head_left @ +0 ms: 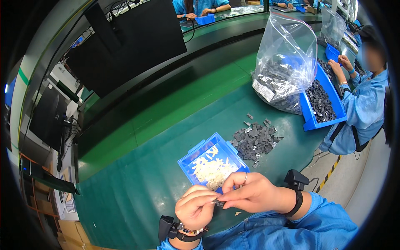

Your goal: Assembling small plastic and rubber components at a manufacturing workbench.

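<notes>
Dark plastic piece (219, 203), small and mostly covered by fingers, is held between the person's two hands, just in front of a blue tray near the lower middle of the view. The left hand (196, 209) pinches it from the left, thumb and fingers brought close together. The right hand (251, 194), with a ring on one finger, grips it from the right in a similarly narrow pinch. Each wrist wears a black strap with a boxy black device; the left also has a beaded bracelet (191, 230).

The blue tray (228, 151) holds a heap of small cream-coloured pieces (214, 171). Touching its right side, a loose pile of dark plastic pieces (257, 141) spreads over the green tabletop (137, 200). Farther right, a large clear plastic bag (287, 35) full of dark pieces stands next to a blue bin (329, 124), also filled with dark pieces. Beyond the bin, at the right, sits a co-worker in a blue jacket (366, 96), both hands raised near another small blue tray (332, 53). A big black panel (133, 46) fills the upper left.
</notes>
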A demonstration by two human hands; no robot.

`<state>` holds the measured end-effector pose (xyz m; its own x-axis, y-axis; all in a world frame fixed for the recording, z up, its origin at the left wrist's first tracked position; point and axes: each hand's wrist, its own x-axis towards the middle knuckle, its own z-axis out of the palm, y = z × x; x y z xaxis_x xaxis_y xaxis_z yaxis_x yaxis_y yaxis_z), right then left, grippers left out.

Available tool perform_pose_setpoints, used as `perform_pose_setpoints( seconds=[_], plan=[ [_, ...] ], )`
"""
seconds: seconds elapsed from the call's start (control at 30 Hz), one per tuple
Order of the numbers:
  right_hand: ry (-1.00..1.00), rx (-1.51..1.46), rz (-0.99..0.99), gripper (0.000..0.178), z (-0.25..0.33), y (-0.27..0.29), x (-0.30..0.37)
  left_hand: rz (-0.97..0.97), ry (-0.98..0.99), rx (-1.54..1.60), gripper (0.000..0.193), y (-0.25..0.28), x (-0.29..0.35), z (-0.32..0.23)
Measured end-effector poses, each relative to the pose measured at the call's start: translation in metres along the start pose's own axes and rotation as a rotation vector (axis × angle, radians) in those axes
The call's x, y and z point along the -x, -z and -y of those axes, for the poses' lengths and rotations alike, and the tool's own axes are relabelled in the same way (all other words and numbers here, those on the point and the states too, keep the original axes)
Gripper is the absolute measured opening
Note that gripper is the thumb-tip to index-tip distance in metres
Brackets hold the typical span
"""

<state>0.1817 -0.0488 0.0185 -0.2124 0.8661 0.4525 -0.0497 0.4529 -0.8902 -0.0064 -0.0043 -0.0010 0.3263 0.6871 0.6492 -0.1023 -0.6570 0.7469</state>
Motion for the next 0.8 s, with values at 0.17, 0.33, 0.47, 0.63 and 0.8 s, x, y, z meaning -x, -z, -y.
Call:
perform_pose_setpoints(
  seconds=[0.17, 0.33, 0.47, 0.63, 0.8],
  plan=[
    [0.166, 0.423, 0.043, 0.027, 0.011, 0.001, -0.005, -0.034, -0.006, -0.048, 0.011, -0.004, 0.003, 0.001],
    [0.117, 0.255, -0.063, 0.027, 0.000, 0.002, 0.003, 0.019, -0.005, -0.088, 0.011, -0.010, 0.001, 0.001],
    [-0.002, 0.072, -0.117, 0.020, 0.000, 0.017, 0.016, 0.113, -0.041, -0.222, 0.015, -0.010, -0.007, -0.003],
    [0.004, 0.359, -0.433, 0.018, 0.009, 0.076, 0.037, 0.038, -0.009, -0.297, 0.016, -0.005, -0.005, -0.002],
    [-0.137, 0.132, -0.571, 0.010, 0.017, 0.096, 0.068, 0.086, -0.028, -0.307, 0.013, -0.008, -0.007, 0.000]
  ],
)
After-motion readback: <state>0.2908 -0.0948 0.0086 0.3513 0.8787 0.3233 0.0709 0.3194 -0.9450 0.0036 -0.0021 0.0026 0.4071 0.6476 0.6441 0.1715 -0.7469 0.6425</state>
